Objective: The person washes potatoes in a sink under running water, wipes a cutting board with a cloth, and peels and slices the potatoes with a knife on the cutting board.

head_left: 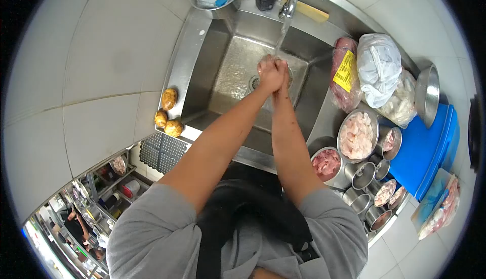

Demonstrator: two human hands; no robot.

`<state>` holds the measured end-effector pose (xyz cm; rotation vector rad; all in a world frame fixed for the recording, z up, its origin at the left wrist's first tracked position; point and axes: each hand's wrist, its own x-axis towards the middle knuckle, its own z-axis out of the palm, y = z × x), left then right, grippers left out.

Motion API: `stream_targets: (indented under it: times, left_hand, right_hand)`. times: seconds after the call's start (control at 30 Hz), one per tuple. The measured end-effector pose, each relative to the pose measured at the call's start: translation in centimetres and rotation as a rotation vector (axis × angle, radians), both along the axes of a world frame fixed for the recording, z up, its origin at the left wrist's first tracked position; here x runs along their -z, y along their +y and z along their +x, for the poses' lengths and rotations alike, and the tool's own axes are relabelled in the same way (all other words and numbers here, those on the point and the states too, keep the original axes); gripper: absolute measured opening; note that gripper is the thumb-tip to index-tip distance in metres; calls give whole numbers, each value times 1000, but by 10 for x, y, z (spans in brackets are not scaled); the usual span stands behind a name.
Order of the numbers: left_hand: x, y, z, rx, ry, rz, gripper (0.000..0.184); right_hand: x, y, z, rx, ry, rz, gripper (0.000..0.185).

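My left hand (pixel 270 72) and my right hand (pixel 281 71) are pressed together over the steel sink (pixel 228 81), near its drain. Water from the tap (pixel 288 7) runs down onto them. The fingers are folded against each other, and whether anything small lies between the palms is hidden. Both forearms reach in over the sink's front edge.
Potatoes (pixel 169 98) lie on the left rim. A metal pot (pixel 215 11) stands at the back left. On the right are wrapped meat (pixel 342 89), a white bag (pixel 378 69), bowls of cut meat (pixel 357 135), metal cups and a blue lid (pixel 417 152).
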<state>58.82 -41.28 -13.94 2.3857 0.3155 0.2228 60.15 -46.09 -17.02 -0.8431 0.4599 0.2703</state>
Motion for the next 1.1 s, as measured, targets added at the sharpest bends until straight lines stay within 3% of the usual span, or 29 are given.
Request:
stream_targets:
  times: [0.07,0.1,0.17,0.2,0.23,0.3,0.33,0.4,0.43,0.5,0.57,0.63,0.73,0.83,0.9,0.93,1.0,1.1]
  left_hand:
    - [9,-3,22,-45,364,-263,59]
    - [28,-1,34,-41,373,-259,59]
    - [38,5,46,-155,589,-896,37]
    - [20,5,49,-353,681,-1238,27]
    - [19,6,45,-354,690,-1232,27]
    - [15,11,50,-434,907,-1527,27]
    - [14,9,47,-437,911,-1517,27]
    - [15,4,37,-447,583,-1019,36]
    - [20,8,36,-448,588,-1012,36]
    - [31,25,37,-209,379,-5,44]
    - [16,37,37,-201,340,-13,43]
    - [-6,44,40,-197,297,-22,41]
    - [-15,54,42,-279,283,-246,47]
    - [1,57,47,-306,434,-353,42]
    - [27,43,34,-59,296,-315,43]
    - [36,29,27,-57,296,-316,43]
    - [44,4,5,-134,-40,-487,41]
    - [11,13,-8,-50,157,-412,42]
  right_hand:
    - [6,-5,-2,238,-7,-200,10]
    - [1,-10,-3,242,2,-199,10]
    - [-17,-19,-1,180,-77,-398,14]
    - [-12,-23,-1,184,-70,-396,14]
    - [-7,-26,-1,181,-93,-299,14]
    - [-6,-25,8,187,-126,-189,15]
    - [-10,-24,8,161,-99,-231,15]
    - [-7,-18,8,135,-67,-267,15]
    - [2,-10,13,121,-134,-290,17]
    - [9,-5,16,111,-196,-309,19]
    - [-9,-10,23,-286,185,-104,24]
    - [-24,-3,24,-328,187,-120,29]
    - [-33,4,18,-349,321,-231,32]
    - [-22,6,11,-235,316,-63,32]
    - [13,5,15,29,237,67,32]
    - [24,1,19,30,237,66,32]
    - [37,-9,24,60,220,-153,39]
    - [24,-6,23,282,297,35,38]
